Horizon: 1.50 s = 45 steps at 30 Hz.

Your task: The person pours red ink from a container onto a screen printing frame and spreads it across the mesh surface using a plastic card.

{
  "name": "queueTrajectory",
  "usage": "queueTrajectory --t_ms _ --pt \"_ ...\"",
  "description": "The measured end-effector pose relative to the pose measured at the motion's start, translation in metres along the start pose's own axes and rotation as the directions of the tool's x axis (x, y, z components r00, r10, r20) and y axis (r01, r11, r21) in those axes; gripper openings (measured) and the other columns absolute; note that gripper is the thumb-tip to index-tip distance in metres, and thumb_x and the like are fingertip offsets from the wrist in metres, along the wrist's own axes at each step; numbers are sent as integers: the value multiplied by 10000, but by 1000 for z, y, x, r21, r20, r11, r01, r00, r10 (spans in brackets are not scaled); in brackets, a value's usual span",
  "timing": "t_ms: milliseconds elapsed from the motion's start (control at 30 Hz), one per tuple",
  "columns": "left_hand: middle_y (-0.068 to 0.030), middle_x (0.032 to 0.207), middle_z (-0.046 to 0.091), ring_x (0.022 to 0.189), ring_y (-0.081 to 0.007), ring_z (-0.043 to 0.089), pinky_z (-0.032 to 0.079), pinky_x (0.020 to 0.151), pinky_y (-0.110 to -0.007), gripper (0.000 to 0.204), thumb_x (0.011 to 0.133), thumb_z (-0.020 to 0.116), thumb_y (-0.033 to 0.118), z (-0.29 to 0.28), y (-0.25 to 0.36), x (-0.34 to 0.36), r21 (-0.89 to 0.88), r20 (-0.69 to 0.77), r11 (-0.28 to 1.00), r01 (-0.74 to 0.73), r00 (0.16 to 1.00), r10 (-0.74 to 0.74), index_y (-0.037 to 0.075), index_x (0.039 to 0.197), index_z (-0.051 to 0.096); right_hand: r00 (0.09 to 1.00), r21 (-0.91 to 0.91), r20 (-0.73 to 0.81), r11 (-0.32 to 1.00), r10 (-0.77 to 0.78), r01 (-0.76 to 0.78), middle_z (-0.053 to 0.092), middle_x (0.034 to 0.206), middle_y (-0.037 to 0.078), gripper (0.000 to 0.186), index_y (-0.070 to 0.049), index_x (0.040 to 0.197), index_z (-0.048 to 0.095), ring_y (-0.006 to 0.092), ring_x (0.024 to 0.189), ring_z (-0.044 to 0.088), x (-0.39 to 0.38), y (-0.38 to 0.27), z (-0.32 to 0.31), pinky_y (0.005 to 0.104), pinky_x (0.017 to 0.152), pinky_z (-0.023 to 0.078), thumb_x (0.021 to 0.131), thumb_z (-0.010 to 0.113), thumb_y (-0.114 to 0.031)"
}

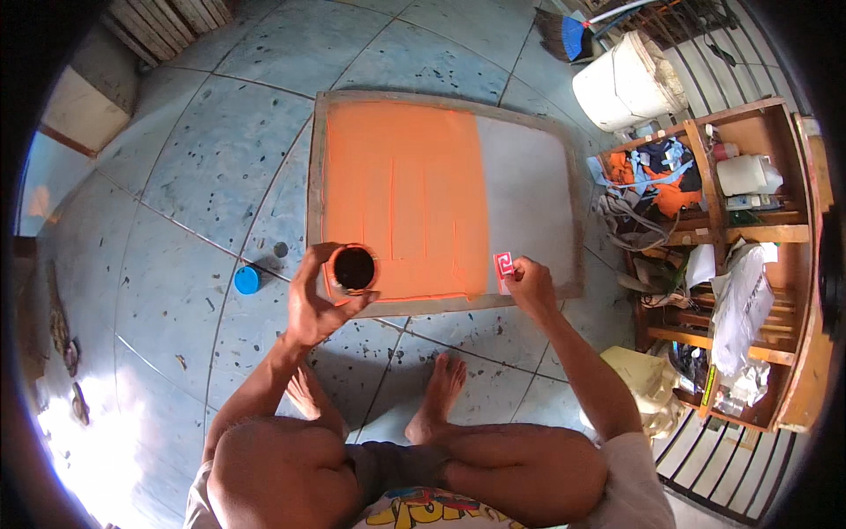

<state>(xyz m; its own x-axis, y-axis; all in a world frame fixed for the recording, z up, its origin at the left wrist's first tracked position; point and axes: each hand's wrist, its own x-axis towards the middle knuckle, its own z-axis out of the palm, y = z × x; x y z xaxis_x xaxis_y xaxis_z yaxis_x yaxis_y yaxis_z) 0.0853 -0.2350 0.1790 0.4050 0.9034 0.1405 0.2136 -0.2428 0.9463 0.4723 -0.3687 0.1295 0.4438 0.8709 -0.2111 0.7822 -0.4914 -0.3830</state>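
Note:
A large framed screen [529,185] lies on the floor in front of me. An orange coating [405,176] covers its left and middle part; the right part is bare and greyish white. My left hand [315,304] is closed round an orange-smeared jar [354,267], whose mouth looks dark inside, above the screen's near left corner. Between the fingers of my right hand [531,284] is a small red and white card [504,270]. The card is over the bare part, close to the near edge and just right of the orange; whether it touches the surface I cannot tell.
A blue lid [248,280] lies on the tiled floor [220,159] to the left. On the right stand a wooden shelf [705,234] with rags and bottles, a white bucket [627,84], and a yellowish container [639,379]. A blue broom [573,40] is at the far right.

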Motion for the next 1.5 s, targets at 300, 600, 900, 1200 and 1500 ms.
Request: queueTrajectory --t_ms 300,600,900,1200,1500 --pt "-128 1142 643 1049 -268 645 509 947 -399 644 692 970 231 -18 -88 -46 92 -227 990 110 970 -87 -9 1184 629 993 -70 -70 992 100 -105 751 811 152 220 -14 868 740 308 772 736 -15 22 29 433 742 564 844 723 -231" --pt "-180 1176 635 1077 -337 644 519 940 -439 652 714 949 255 -28 -102 -91 114 -205 983 143 972 -118 3 1212 614 906 -33 -309 949 287 -312 752 827 152 187 -43 930 756 318 795 740 -35 -2 67 441 742 564 845 714 -204" --pt "-192 1185 647 1079 -351 647 518 941 -448 663 704 956 254 -55 -104 -119 155 -240 964 215 955 -174 -5 1212 617 922 -150 -276 935 272 -321 744 853 183 155 -52 937 760 380 819 725 -34 -40 92 498 757 557 860 703 -174" --pt "-119 1130 653 1040 -281 649 510 935 -402 687 657 969 281 -49 -104 -124 112 -293 962 248 933 -207 17 1192 628 945 -173 -253 951 210 -257 748 854 188 158 -55 955 779 381 813 731 -43 -94 119 477 750 572 828 732 -136" --pt "-148 1173 644 1072 -301 643 521 932 -421 669 664 985 220 -47 -98 -129 69 -274 964 255 934 -228 7 1188 629 938 -26 -218 959 270 -282 738 856 214 186 -43 977 785 409 831 726 -57 -180 146 473 761 570 833 757 -157"
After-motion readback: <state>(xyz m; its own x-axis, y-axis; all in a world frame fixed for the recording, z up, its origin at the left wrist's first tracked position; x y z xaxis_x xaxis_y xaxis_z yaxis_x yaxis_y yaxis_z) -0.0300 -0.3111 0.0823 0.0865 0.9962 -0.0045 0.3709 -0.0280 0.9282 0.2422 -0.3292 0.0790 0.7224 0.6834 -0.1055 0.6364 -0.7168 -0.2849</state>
